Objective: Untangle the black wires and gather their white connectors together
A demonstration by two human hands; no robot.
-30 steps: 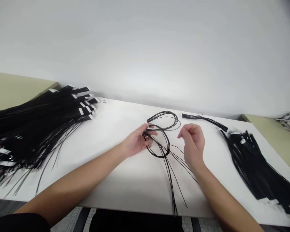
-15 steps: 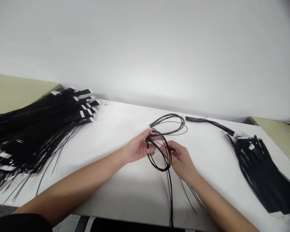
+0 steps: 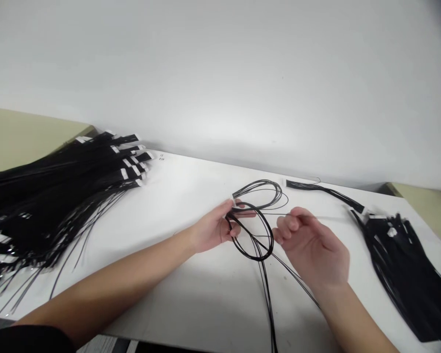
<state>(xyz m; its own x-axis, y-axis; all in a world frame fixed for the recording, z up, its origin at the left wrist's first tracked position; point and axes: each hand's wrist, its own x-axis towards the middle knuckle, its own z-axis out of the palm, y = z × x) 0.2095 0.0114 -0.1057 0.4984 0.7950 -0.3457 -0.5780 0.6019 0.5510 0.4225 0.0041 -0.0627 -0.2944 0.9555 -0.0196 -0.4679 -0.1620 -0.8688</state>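
What one hand (image 3: 213,229) grips: two loops (image 3: 272,239).

A bundle of thin black wires (image 3: 253,258) sits just right of the frame's middle, bent into two rounded loops that meet at a small white end piece (image 3: 233,199). The upper loop (image 3: 281,191) leans up and right, with one stray wire bowing outside it. The lower loop (image 3: 272,240) hangs down and right. Loose tails (image 3: 268,294) fan out beneath, some reaching the bottom edge, others slanting toward the lower right. A single strand stretches nearly level rightward, its far part blurred.
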